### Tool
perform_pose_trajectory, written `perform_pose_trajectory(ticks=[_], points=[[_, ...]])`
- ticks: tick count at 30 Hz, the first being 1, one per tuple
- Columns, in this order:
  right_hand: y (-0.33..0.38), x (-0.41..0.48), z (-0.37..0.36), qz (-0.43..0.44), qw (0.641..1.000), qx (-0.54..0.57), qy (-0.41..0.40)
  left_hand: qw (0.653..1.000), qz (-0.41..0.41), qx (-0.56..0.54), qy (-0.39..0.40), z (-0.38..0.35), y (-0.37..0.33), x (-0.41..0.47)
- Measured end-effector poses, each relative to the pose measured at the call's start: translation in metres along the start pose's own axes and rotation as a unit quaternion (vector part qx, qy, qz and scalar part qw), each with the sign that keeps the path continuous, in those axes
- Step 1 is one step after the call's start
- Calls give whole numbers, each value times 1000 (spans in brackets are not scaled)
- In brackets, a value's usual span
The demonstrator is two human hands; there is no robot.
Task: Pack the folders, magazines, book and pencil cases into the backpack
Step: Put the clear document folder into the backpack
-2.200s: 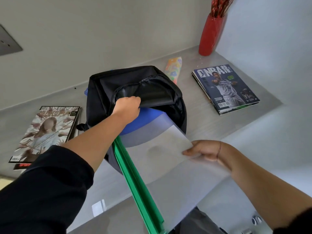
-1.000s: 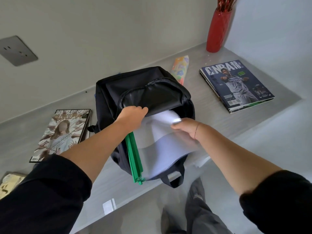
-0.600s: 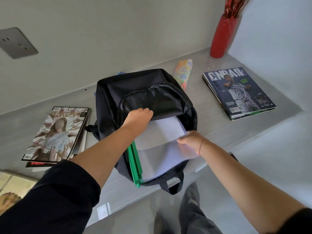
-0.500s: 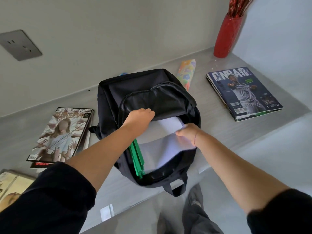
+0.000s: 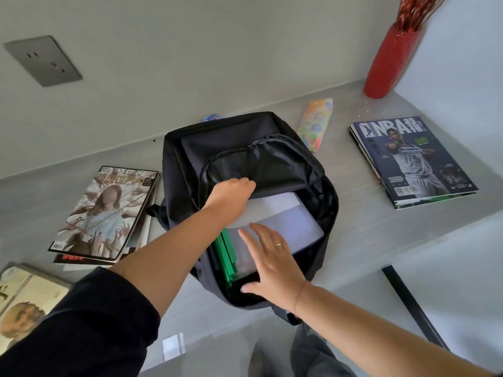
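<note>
Right hand, fingers spread flat, lies over the folders, their long axis running beyond the fingertips into the backpack; left hand grips its flap.

The left arm was stretched forward, the forearm left bare below a dark sleeve. The left hand was closed, its fingers curled under the backpack flap. The right hand was held flat, palm down, with fingers spread and straightened.
</note>
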State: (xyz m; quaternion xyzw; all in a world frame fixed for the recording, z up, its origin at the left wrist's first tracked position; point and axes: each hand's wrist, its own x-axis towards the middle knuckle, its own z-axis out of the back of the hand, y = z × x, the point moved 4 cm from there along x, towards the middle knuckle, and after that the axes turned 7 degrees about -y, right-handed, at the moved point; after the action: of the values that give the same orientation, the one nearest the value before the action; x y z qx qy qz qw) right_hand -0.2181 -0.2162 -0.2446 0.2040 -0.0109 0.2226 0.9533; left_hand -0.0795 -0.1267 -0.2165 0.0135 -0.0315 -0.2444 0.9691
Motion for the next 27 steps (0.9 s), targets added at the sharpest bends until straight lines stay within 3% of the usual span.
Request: perform_pose_trajectory(ticks=[2,5,12,15,20,24,27], points=[[6,10,-21,18,999,-8,44,1000,-1,5,0,0,-1,-1],[0,25,-32,38,997,-42,47,1000,1,14,-1,2,-1,-1],[-20,27,-31,144,987,-76,-9,999,5,42,14,1,-3,-5],[-25,48,-22,121,992,-42,-16,999,9,31,16,3,-3,-3],[-25,72,-21,53,997,-29,47,1000,20,12,16,3,1,-8],[-20,61,-23,8,999,-2,38,999,40,1,25,-2,3,-14],[-9,39,-27,25,999,14,15,995,32,89,20,-4,4,-22]])
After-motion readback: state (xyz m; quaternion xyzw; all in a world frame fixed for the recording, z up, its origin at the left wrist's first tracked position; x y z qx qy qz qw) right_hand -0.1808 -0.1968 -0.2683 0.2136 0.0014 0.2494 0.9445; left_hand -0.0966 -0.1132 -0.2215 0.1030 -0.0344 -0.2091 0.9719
